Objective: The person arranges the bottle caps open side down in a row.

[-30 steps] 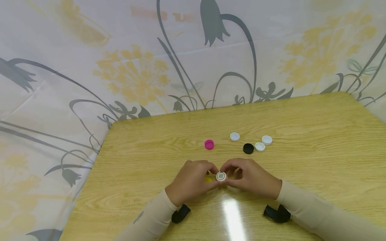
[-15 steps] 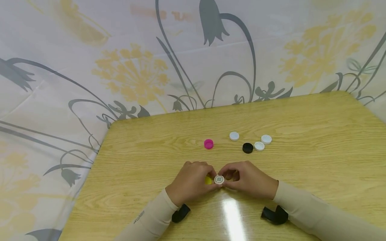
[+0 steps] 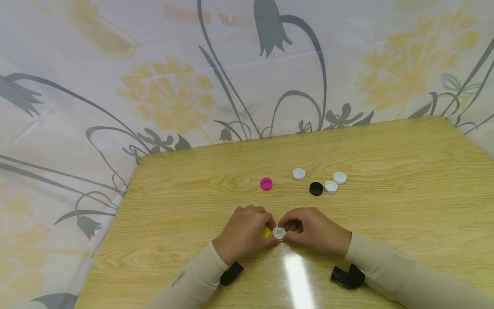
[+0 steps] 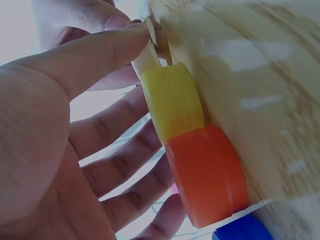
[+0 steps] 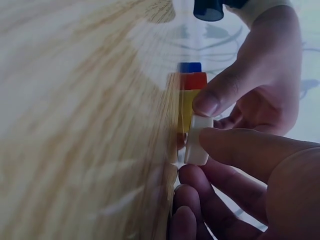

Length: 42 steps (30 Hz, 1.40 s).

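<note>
Between my two hands is a white bottle cap with a greyish square mark on its top. My left hand pinches its left side with thumb and forefinger, and my right hand pinches the right side. Beside it, under the curve of my left hand, stands a yellow cap. An orange-red cap touches the yellow one, and a blue cap follows in the same row. From the head view, my left hand hides the orange-red and blue caps.
Farther back on the wooden table lie a pink cap, a black cap and several white caps, one of them apart from the others. A patterned cloth hangs behind the table.
Both hands have brought the white cap slightly left and nearer the person, closer to the yellow cap. The right arm has shifted left; the caps farther back stay in place.
</note>
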Tool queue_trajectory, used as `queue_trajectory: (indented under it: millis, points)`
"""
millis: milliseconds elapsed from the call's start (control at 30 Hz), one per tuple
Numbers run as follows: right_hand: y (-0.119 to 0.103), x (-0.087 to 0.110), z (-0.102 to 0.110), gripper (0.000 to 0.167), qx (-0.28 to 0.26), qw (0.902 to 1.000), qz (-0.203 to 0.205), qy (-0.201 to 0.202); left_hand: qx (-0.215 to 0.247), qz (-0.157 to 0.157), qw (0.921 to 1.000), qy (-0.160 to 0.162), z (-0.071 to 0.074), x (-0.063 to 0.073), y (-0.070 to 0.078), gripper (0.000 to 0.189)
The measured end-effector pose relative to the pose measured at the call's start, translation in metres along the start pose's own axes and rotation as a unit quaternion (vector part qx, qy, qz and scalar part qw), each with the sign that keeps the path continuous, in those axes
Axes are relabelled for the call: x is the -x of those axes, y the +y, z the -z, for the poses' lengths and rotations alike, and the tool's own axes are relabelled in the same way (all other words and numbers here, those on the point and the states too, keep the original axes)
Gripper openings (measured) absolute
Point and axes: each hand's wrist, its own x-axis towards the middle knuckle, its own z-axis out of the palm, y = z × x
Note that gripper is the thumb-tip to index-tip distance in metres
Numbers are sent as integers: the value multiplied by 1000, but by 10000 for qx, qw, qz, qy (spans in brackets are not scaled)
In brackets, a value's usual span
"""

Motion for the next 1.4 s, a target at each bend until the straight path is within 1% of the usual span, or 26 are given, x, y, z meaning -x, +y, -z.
queue_trajectory:
  millis: [233,533,767,900,1000,1067,1133,1233,1333,1400]
  points:
    - [1,0,-1,13,4,10000,15,-8,-81,62,9999,-23,-1,0,0,23]
    - [3,-1,-3,14,105,9999,39,47,-224,4,9997,102,-3,1,1,24]
    - [1,-1,-3,13,123,9999,67,68,-299,-1,9995,103,-4,2,1,25]
    - [-1,-2,-1,13,142,9999,10,39,-317,-17,9995,-23,-2,2,0,27]
    - [0,-1,0,15,169,9997,-170,11,-355,-13,9992,-178,2,2,-1,32]
    - [0,-2,2,16,233,9994,-242,48,-316,-25,9993,-203,5,2,-2,35]
    - [0,-4,4,17,318,9990,-275,120,-284,-47,9995,-123,9,3,-5,34]
    - [-2,-11,8,16,515,9978,-248,337,-186,-88,9997,114,17,2,-12,29]
    - [-3,-21,15,15,795,9948,-283,576,-153,-104,9992,353,25,-1,-23,23]
    - [-4,-28,20,15,986,9922,-333,693,-110,-42,9990,433,30,-5,-30,22]
